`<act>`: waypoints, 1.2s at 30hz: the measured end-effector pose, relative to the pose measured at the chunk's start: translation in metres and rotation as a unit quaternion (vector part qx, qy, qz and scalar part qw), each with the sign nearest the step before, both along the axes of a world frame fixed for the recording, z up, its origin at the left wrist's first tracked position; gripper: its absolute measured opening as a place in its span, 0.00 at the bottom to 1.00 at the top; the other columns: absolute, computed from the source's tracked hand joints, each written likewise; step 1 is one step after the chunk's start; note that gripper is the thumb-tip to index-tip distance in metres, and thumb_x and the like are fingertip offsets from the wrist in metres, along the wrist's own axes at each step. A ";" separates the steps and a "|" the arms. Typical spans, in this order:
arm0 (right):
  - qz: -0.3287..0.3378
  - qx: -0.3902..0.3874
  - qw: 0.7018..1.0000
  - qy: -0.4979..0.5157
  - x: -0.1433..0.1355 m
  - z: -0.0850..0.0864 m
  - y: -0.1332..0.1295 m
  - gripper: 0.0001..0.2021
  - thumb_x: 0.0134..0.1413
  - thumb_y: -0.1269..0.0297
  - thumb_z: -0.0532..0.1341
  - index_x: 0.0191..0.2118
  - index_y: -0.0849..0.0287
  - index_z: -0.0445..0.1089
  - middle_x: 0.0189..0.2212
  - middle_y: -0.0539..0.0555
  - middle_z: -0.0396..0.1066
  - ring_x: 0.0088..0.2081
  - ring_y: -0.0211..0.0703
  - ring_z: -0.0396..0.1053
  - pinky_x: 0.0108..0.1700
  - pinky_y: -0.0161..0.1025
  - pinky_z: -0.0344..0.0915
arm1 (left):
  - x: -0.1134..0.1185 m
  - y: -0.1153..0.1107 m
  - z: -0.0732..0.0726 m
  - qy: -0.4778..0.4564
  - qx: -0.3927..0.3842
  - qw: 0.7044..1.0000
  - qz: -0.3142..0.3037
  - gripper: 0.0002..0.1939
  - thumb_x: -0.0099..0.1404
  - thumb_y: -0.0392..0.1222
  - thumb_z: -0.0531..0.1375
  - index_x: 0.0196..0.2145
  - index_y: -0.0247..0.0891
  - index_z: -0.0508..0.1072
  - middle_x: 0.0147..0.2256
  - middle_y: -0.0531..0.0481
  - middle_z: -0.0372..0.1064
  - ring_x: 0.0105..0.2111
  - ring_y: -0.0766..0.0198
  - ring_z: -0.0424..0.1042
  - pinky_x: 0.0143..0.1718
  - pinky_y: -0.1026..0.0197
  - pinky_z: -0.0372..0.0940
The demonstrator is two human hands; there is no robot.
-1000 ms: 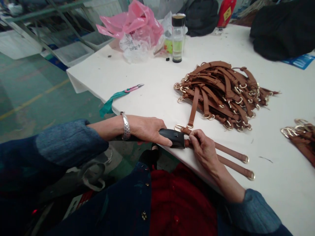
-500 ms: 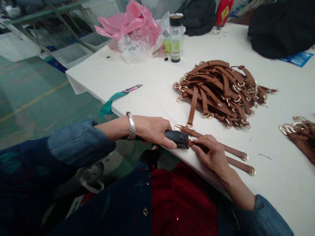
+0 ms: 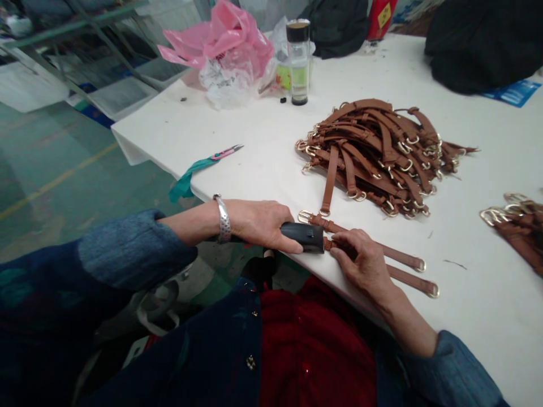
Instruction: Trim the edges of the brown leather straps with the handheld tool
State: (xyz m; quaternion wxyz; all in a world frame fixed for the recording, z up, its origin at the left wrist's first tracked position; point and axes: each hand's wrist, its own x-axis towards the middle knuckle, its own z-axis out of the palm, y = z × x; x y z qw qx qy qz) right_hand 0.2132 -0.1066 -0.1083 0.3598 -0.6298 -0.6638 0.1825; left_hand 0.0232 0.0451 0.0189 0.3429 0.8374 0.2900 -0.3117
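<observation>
Left hand (image 3: 263, 222), right hand (image 3: 365, 263) and 1 black tool (image 3: 303, 236) have shifted right since a second ago. My feed: left fingers clamped on tool at table (image 3: 267, 141) edge; right fingers pinched on near strap (image 3: 411, 280) by tool's tip. Second strap (image 3: 401, 256) alongside. Beyond: right pile (image 3: 520, 234), 1 snips (image 3: 224, 152), big pile (image 3: 358, 135), straps too tangled to count. Far: 1 bottle (image 3: 299, 65), 1 pink bag (image 3: 240, 37), 2 black bundles (image 3: 479, 48).

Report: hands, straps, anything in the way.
Left hand gripping black tool. Right hand on lower strap, its end at the tool. Buckled strap close alongside, partly behind right hand.
</observation>
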 end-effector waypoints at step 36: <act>0.010 -0.002 0.996 -0.084 -0.005 0.012 0.015 0.06 0.53 0.63 0.59 0.35 0.56 0.73 0.32 0.55 0.70 0.36 0.46 0.65 0.39 0.42 0.62 | -0.039 0.005 -0.013 -0.011 -0.044 0.994 0.096 0.28 0.55 0.67 0.54 0.32 0.35 0.68 0.18 0.51 0.66 0.16 0.64 0.66 0.17 0.66 0.59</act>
